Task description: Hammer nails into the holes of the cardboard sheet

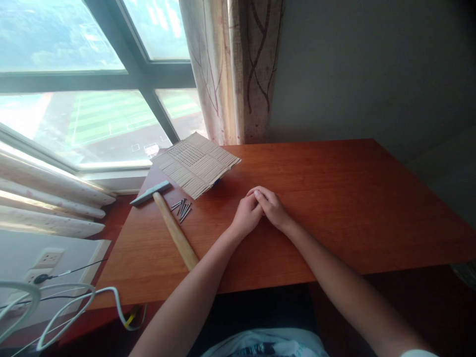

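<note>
My left hand (247,214) and my right hand (273,206) rest together above the wooden table (334,198), fingers closed and folded over one another. The right thumb lies across the left fingers, and no object shows in either hand. To their left lies a hammer (174,230) with a grey metal head and a wooden handle, its lower end hidden behind my left forearm. Several loose nails (182,209) lie in a small pile beside the handle. Behind them, a square of corrugated cardboard (197,161) with a grid of small holes sits raised and tilted, on something mostly hidden.
A window (111,114) and a patterned curtain (238,74) stand behind the table's left side, with a grey wall (353,74) at the right. White cables (92,292) loop near the front left edge, by a wall socket (50,258) with a black plug.
</note>
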`<action>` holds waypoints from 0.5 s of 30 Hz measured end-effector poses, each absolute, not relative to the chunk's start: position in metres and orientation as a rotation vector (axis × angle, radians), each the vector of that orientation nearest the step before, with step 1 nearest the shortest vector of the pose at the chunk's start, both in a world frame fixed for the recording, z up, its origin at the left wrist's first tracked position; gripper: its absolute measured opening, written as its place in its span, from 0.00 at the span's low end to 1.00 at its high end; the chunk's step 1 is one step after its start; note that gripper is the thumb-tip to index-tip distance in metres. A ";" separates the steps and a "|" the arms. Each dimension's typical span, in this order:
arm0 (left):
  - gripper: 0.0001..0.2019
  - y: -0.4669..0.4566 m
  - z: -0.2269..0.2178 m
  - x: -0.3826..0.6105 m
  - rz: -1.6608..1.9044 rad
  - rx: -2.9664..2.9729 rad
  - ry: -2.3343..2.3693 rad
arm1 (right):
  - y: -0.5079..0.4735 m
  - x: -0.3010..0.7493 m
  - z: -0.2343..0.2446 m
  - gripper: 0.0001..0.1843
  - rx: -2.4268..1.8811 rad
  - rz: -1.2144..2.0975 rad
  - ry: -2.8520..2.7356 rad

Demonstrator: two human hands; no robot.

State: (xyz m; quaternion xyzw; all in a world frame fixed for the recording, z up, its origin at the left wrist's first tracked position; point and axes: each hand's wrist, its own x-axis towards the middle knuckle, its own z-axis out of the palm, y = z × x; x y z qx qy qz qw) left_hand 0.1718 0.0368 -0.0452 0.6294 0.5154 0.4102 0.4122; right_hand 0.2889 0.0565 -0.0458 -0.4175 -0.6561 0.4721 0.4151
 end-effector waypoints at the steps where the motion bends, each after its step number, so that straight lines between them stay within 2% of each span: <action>1: 0.08 0.037 -0.045 0.172 1.032 1.584 1.296 | 0.056 0.289 -0.046 0.17 -1.042 1.188 -1.646; 15: 0.08 0.036 -0.041 0.173 1.025 1.598 1.278 | 0.054 0.290 -0.041 0.17 -1.031 1.203 -1.640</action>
